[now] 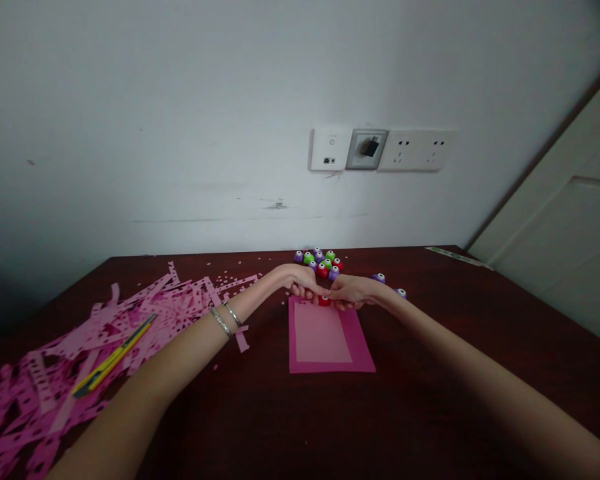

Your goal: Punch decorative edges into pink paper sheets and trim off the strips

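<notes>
The left hand (pixel 303 280) and right hand (pixel 353 291) have curled fingers, nearly closed around a red punch (pixel 324 301), thumbs meeting over it. It sits between them, at the far edge of the pink paper (pixel 325 337); two hands likely keep it steadier. More punches (pixel 323 269) sit just behind, perhaps to be easy to reach. The knife (pixel 114 358) lies on scraps (pixel 180 301), off left.

dark table (pixel 405 400), scraps (pixel 80 339) (pink), pink sheets (pixel 323 337)
</notes>
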